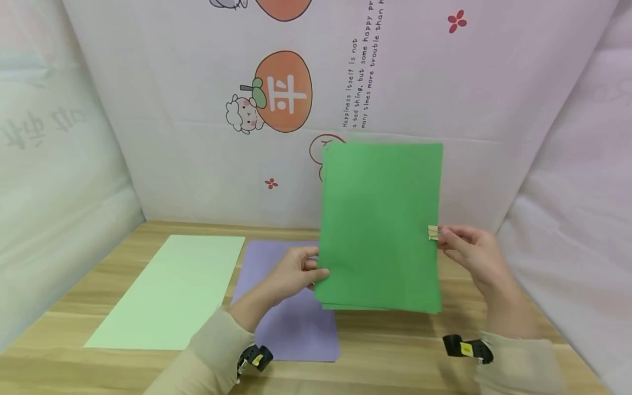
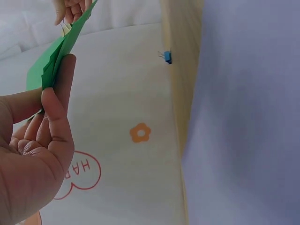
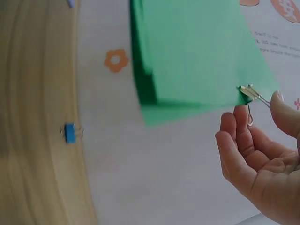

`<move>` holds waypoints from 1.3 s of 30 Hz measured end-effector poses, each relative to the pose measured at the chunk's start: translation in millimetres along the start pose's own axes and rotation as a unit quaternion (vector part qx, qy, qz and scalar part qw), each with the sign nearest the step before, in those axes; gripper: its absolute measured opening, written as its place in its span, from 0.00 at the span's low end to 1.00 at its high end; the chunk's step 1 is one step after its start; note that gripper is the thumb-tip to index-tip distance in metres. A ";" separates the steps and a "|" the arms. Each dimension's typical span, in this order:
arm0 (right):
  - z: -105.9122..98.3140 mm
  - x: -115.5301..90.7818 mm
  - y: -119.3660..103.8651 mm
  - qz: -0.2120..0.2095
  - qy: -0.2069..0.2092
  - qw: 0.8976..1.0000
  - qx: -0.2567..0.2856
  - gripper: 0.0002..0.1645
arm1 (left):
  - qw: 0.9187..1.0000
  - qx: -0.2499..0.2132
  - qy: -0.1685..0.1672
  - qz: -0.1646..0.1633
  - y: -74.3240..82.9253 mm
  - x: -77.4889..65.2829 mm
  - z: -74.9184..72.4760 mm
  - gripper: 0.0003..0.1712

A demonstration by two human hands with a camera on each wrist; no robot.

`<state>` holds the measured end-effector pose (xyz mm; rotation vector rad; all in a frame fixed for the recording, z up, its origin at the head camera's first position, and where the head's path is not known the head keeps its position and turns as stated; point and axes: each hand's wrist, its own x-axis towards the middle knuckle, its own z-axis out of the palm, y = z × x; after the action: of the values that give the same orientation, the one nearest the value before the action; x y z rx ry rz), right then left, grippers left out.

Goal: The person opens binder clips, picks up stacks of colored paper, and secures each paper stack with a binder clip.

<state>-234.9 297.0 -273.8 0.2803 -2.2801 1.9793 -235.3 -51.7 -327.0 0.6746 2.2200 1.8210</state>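
Several green paper sheets [image 1: 382, 219] are held upright above the table, their edges slightly out of line. My left hand [image 1: 295, 270] pinches their lower left edge between thumb and fingers. On the right edge sits a pale gold binder clip [image 1: 433, 232], biting the paper. My right hand [image 1: 471, 255] pinches the clip by its wire handles; in the right wrist view the thumb lies at one handle and the fingertips are by the other. Seen from the left wrist, the sheets [image 2: 58, 56] fan slightly apart near my left fingers.
A purple sheet [image 1: 296, 334] lies on the wooden table [image 1: 395, 356], partly under my left arm. Left of it lies a pale green sheet [image 1: 168, 291]. A blue binder clip [image 3: 70, 133] rests near the table's far edge. Printed white cloth walls [image 1: 197, 153] surround the table.
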 end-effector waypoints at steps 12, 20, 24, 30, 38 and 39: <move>-45.6 -18.0 23.5 0.072 -0.062 0.991 -0.098 0.31 | 0.998 -0.014 -0.059 -0.018 -5.0 0.8 32.3 0.19; -52.9 -24.7 38.8 0.107 -0.097 0.982 -0.125 0.36 | 0.998 -0.015 -0.055 -0.034 -9.3 -5.3 44.9 0.20; -54.1 -25.4 42.4 0.119 -0.119 0.975 -0.142 0.35 | 0.997 -0.005 -0.049 -0.053 -10.8 -9.8 52.0 0.20; -57.1 -21.1 47.9 0.134 -0.165 0.963 -0.168 0.35 | 0.997 0.014 -0.037 -0.066 -10.1 -11.7 57.5 0.18; -59.8 -21.3 62.1 0.156 -0.216 0.944 -0.193 0.31 | 0.989 0.051 -0.086 -0.107 -11.8 -20.8 64.9 0.11; -60.3 -22.0 62.6 0.163 -0.217 0.940 -0.206 0.30 | 0.988 0.052 -0.091 -0.111 -11.9 -21.1 66.1 0.10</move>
<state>-228.8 366.5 -330.2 0.3433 -3.1338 1.6150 -191.4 -5.1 -356.2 0.5612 2.1827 1.4850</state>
